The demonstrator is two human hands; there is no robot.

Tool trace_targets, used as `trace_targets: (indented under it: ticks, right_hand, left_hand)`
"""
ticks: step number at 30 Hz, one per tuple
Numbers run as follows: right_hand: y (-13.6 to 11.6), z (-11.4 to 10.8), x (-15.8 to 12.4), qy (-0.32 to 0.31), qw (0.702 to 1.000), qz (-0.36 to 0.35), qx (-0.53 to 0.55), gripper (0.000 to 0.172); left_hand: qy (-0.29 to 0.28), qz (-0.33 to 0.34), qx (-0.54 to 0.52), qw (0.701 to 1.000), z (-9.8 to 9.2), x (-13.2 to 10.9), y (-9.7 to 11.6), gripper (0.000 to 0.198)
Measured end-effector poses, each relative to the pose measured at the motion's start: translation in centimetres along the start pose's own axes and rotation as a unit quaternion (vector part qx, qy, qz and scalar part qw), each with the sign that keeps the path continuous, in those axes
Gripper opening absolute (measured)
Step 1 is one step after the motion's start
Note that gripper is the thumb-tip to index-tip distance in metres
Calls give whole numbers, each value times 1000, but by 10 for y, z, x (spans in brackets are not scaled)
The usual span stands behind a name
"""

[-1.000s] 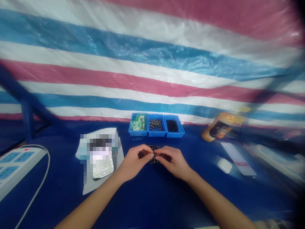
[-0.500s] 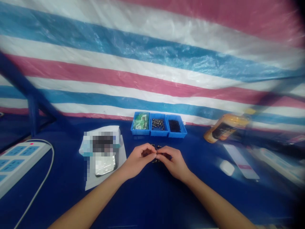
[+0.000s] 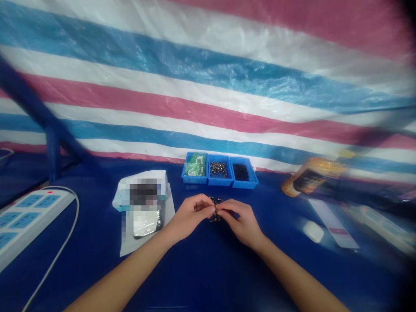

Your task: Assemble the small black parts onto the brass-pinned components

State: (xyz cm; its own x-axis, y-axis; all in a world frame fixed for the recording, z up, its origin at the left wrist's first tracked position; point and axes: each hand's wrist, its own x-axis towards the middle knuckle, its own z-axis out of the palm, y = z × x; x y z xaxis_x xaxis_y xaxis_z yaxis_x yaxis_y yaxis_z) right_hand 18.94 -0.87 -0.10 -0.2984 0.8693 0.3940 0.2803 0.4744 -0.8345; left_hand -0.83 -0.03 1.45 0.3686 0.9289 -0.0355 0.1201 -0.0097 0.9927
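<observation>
Two bare arms in play, angling up from the lower edge! The left forearm (image 3: 130, 267) slants rightward, the right forearm (image 3: 297, 271) leftward, making a wide wedge. At its peak, the left hand (image 3: 191, 218) curls into a pinch, thumb below index finger; the right hand (image 3: 244, 220) mirrors it, thumb low too, and the fingertips all but meet!
</observation>
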Motion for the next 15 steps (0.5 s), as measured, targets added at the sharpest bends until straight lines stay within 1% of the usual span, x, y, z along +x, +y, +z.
trace_targets:
  ticks: [3,6,8,11,15]
  right_hand:
    - [-1,-1,0,2,1000,-14,-24,14]
    - [-3,-5,0,-4,999,3,-52,16]
    - [-2,-7,0,-4,997,37,-60,27]
    - [2,-11,1,-6,994,97,-44,44]
    - [11,-12,3,-25,986,162,18,51]
  left_hand:
    - [-9,-3,4,1000,1,0,1,16]
    - [-8,3,2,1000,2,0,2,19]
    - [-1,7,8,1000,2,-1,3,20]
    - [10,4,36,999,2,-1,5,21]
    - [10,-8,65,998,0,-2,5,21]
